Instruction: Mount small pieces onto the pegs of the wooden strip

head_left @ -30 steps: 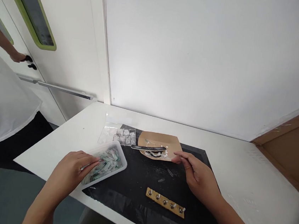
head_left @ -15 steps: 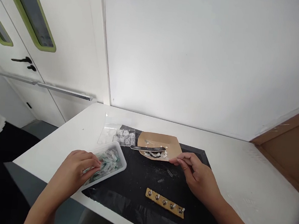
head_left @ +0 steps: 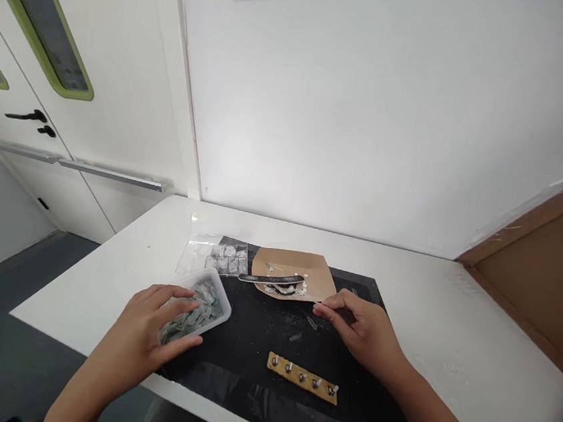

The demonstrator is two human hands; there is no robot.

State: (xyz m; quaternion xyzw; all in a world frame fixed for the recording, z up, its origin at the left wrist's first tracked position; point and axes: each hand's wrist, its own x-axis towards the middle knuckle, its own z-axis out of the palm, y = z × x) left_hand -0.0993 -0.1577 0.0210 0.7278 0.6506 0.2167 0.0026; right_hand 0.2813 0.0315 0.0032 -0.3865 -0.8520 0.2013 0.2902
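At the near wall of a white plastic tub (head_left: 222, 317), my left hand (head_left: 155, 332) is open, thumb and fingers apart. The tub holds clear and greenish plastic pieces (head_left: 206, 300) that look like nail tips. My right hand (head_left: 359, 330) is closed in a pinch just below a brown paper tray (head_left: 313, 265); what sits between its fingertips, if anything, is too small to make out. Two loose clear pieces (head_left: 312, 323) lie on the black mat (head_left: 239, 368) beside it. A tan strip (head_left: 303, 378) nearer me carries several small metal pegs with white tips.
A black nail file (head_left: 271, 279) lies across the paper tray's edge, with white bits inside the tray. Behind the tub, a lidded clear compartment box (head_left: 227, 259) contains whitish pieces. Beyond the white table (head_left: 420, 279) rises a wall; a brown board (head_left: 536, 278) stands at right.
My left thumb and fingers have spread apart from a near-closed pose at the tub. My right hand keeps its pinch, with a slight shift. The whole view has moved a little.
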